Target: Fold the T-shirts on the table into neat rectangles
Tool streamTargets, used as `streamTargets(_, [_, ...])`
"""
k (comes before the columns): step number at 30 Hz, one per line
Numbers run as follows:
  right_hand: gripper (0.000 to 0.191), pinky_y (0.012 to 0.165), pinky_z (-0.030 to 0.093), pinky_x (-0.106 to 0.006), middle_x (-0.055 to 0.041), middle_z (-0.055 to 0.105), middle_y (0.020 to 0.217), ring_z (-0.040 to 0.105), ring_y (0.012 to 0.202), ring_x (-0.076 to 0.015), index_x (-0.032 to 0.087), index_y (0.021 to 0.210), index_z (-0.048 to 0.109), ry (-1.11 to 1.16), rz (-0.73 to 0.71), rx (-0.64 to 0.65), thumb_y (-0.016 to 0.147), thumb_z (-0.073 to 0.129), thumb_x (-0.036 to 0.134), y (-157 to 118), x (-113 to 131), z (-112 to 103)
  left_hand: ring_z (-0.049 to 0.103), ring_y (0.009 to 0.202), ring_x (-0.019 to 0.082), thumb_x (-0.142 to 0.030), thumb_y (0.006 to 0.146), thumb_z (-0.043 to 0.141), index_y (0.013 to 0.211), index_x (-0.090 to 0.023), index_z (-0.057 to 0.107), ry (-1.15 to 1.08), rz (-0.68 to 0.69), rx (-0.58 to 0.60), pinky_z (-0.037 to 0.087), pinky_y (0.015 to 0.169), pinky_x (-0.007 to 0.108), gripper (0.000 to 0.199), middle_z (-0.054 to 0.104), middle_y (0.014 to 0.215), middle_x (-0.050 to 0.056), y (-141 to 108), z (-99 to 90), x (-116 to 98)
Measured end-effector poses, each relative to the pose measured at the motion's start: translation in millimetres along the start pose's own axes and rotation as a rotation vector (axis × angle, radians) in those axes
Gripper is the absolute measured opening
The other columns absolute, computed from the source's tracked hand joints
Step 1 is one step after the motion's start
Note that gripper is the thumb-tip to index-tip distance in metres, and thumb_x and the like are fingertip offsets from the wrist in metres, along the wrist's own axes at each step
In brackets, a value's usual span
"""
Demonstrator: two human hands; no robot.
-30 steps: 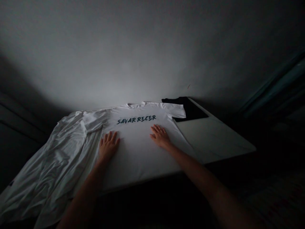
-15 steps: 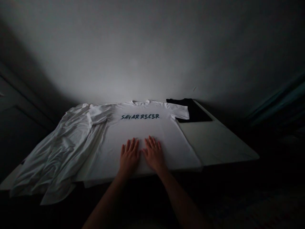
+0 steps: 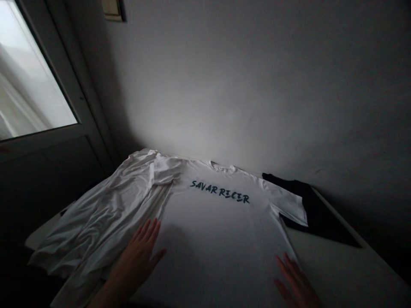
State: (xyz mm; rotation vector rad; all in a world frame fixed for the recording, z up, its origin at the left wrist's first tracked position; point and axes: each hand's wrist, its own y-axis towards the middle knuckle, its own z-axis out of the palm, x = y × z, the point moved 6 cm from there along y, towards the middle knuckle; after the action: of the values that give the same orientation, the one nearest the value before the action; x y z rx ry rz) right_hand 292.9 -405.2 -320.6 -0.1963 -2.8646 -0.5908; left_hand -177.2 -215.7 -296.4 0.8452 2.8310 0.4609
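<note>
Here, on my remote feed, the white T-shirt lies spread print-up between both hands, its collar toward twelve o'clock. From its middle, the left hand sits at eight, wide open, fingers straight and thumb apart, gripping nothing. The right hand, at four, is open and empty too, cut off by my view's lower edge. I can't tell whether either palm presses on fabric. The shirt looks smooth and thin, with dark, brush-like lettering. At nine I see a rumpled white garment, all soft folds; at three, a flat black garment partly under a sleeve.
</note>
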Motion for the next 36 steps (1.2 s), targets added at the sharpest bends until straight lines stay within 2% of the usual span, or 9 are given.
streamTargets(4, [0.055, 0.114, 0.045, -0.047, -0.0089, 0.046, 0.155, 0.044, 0.142, -0.0267, 0.023, 0.147, 0.053, 0.045, -0.18, 0.164, 0.1, 0.033, 0.043, 140.8, 70.0, 23.9, 0.035, 0.147, 0.031, -0.047, 0.097, 0.037, 0.154, -0.015, 0.037, -0.087, 0.152, 0.085, 0.035, 0.118, 0.05, 0.065, 0.038, 0.159, 0.015, 120.5, 9.5, -35.9])
streamTargets(8, [0.053, 0.117, 0.039, -0.044, -0.0184, 0.044, 0.154, 0.042, 0.143, -0.0288, 0.01, 0.144, 0.055, -0.011, -0.169, 0.303, 0.099, 0.035, 0.031, 278.0, 133.9, 74.3, 0.031, 0.149, 0.031, -0.036, 0.1, 0.031, 0.152, -0.005, 0.039, -0.151, 0.106, 0.206, 0.029, 0.122, 0.048, 0.061, 0.036, 0.159, 0.02, 254.3, 52.1, -79.5])
streamTargets(11, [0.051, 0.116, 0.036, -0.053, -0.0144, 0.041, 0.157, 0.039, 0.145, -0.0329, 0.019, 0.147, 0.052, -0.061, -0.106, 0.238, 0.1, 0.04, 0.036, 336.2, 129.5, 102.8, 0.03, 0.149, 0.032, -0.04, 0.101, 0.033, 0.154, -0.012, 0.038, -0.164, 0.11, 0.192, 0.029, 0.121, 0.053, 0.06, 0.037, 0.159, 0.017, 323.6, 87.0, -89.9])
streamTargets(14, [0.051, 0.12, 0.029, -0.052, -0.0067, 0.035, 0.16, 0.032, 0.148, -0.0279, 0.029, 0.151, 0.045, -0.08, -0.147, 0.267, 0.101, 0.038, 0.037, 355.8, 86.4, 116.2, 0.031, 0.149, 0.031, -0.044, 0.101, 0.037, 0.154, -0.027, 0.039, -0.158, 0.179, 0.183, 0.026, 0.12, 0.058, 0.056, 0.037, 0.161, 0.008, 364.3, 110.5, -69.7])
streamTargets(20, [0.049, 0.119, 0.032, -0.05, -0.0045, 0.043, 0.157, 0.038, 0.146, -0.027, 0.031, 0.145, 0.053, -0.129, 0.05, 0.213, 0.099, 0.038, 0.035, 358.7, -49.1, 85.9, 0.027, 0.151, 0.029, -0.046, 0.101, 0.036, 0.154, -0.039, 0.035, -0.097, 0.199, 0.244, 0.021, 0.122, 0.053, 0.053, 0.032, 0.163, -0.002, 405.4, 120.1, -1.8])
streamTargets(23, [0.049, 0.113, 0.037, -0.057, -0.0159, 0.05, 0.15, 0.045, 0.14, -0.0348, 0.022, 0.139, 0.061, -0.14, 0.128, 0.13, 0.098, 0.038, 0.033, 363.8, -71.0, 73.9, 0.025, 0.152, 0.03, -0.046, 0.102, 0.034, 0.156, -0.032, 0.033, -0.073, 0.092, 0.271, 0.021, 0.122, 0.053, 0.056, 0.03, 0.164, 0.002, 407.3, 121.1, 8.1])
streamTargets(26, [0.049, 0.115, 0.03, -0.058, -0.0228, 0.05, 0.148, 0.043, 0.141, -0.0368, 0.011, 0.135, 0.063, -0.135, 0.086, 0.069, 0.1, 0.034, 0.03, 382.5, -28.2, 82.4, 0.022, 0.152, 0.032, -0.042, 0.102, 0.031, 0.156, -0.02, 0.034, -0.043, -0.039, 0.233, 0.021, 0.121, 0.053, 0.059, 0.028, 0.164, 0.01, 398.5, 120.5, 3.2])
streamTargets(32, [0.049, 0.121, 0.029, -0.035, -0.0082, 0.04, 0.158, 0.036, 0.147, -0.0167, 0.018, 0.149, 0.048, 0.09, -0.379, 0.266, 0.103, 0.039, 0.034, 429.6, 147.0, 153.3, 0.024, 0.152, 0.033, -0.045, 0.101, 0.029, 0.156, -0.018, 0.036, 0.019, -0.115, 0.142, 0.022, 0.121, 0.051, 0.061, 0.029, 0.164, 0.012, 379.0, 111.4, -2.0])
streamTargets(36, [0.056, 0.125, 0.018, -0.04, -0.0081, 0.03, 0.163, 0.025, 0.152, -0.0184, 0.017, 0.155, 0.036, 0.043, -0.261, 0.35, 0.105, 0.034, 0.041, 448.8, 168.1, 178.9, 0.029, 0.15, 0.032, -0.049, 0.101, 0.031, 0.154, -0.027, 0.038, 0.058, -0.122, 0.159, 0.02, 0.121, 0.053, 0.058, 0.03, 0.164, 0.01, 369.8, 103.0, 10.5])
